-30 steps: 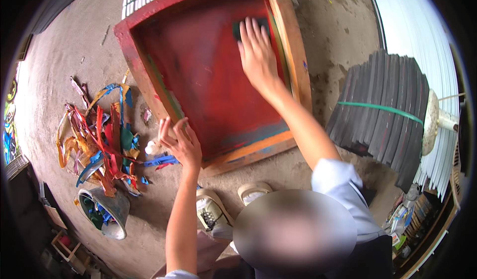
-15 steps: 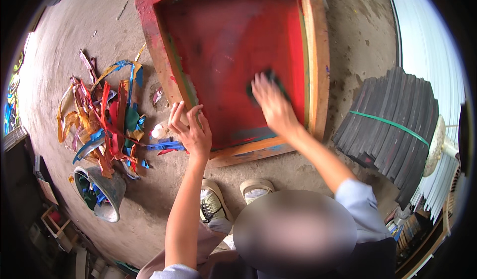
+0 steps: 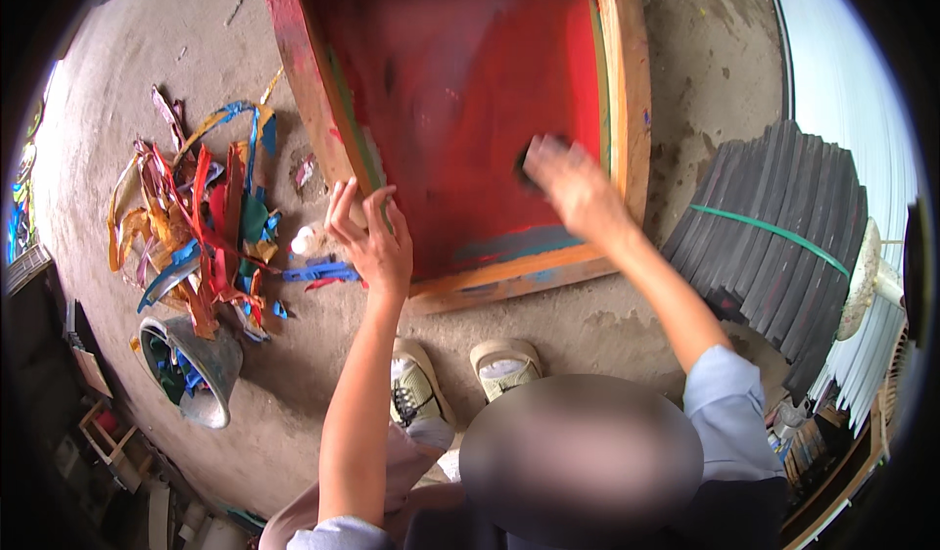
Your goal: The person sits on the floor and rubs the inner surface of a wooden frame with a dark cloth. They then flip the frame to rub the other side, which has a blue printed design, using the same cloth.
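A wooden frame [image 3: 624, 90] with a red-stained inner panel [image 3: 460, 139] lies on the floor in front of me. My left hand [image 3: 377, 242] rests on its near left rim, fingers bent and spread apart. Over the right part of the red panel, my right hand [image 3: 583, 188] presses down a dark pad [image 3: 529, 170], mostly covered by the fingers and smeared by motion; whether it is a sponge or a cloth I cannot tell. A blue plastic strip-like piece [image 3: 323, 272] lies beside my left hand.
Left of the frame are a heap of torn, paint-covered strips [image 3: 211, 217] and a tipped bucket [image 3: 217, 354] with coloured scraps. Dark slats [image 3: 774, 227] bound with a green strap stand at right, by white sheets [image 3: 857, 90]. My shoes [image 3: 504, 364] are just below the frame.
My right hand has moved right across the red panel with the dark pad. My left hand has stayed at the frame's rim. The view has shifted slightly.
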{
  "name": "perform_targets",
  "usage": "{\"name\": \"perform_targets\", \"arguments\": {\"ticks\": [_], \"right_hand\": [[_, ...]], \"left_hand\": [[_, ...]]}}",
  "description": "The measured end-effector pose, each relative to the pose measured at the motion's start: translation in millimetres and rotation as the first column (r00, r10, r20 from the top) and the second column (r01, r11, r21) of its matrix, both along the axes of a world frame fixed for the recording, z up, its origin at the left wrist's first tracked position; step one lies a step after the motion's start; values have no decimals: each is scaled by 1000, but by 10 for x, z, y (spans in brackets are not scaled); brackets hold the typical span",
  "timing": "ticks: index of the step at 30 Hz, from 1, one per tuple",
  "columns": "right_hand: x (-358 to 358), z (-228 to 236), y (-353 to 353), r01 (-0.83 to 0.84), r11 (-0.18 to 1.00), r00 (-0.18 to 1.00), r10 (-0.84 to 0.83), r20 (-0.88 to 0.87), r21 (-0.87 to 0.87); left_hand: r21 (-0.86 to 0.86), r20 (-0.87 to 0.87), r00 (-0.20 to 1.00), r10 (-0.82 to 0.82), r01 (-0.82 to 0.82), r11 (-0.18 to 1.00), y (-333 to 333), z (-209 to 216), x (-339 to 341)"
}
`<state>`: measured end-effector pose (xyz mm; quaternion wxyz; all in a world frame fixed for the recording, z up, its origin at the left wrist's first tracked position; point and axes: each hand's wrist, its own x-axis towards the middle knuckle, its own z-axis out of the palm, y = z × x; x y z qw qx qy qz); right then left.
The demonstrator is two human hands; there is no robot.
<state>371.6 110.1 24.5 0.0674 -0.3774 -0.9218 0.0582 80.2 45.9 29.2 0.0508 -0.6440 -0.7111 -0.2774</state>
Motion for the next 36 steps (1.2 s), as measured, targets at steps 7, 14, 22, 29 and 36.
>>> {"name": "perform_targets", "arguments": {"ticks": [7, 14, 22, 29, 36], "right_hand": [[-293, -157, -584, -57, 975, 997, 43, -67, -216], [-489, -81, -41, 365, 930, 929, -361, -83, 48], [-98, 50, -88, 351, 926, 924, -366, -111, -135], [-310, 34, -628, -19, 996, 999, 17, -31, -81], [-248, 74, -217, 495, 869, 833, -465, -301, 27]], "left_hand": [[7, 25, 1000, 2, -2, 1000, 26, -48, 45], [-7, 21, 1000, -4, 4, 1000, 21, -27, 51], [-3, 7, 1000, -12, 12, 1000, -16, -4, 28], [15, 9, 1000, -12, 11, 1000, 25, -60, 29], [25, 35, 999, -20, 19, 1000, 43, -36, 48]]}}
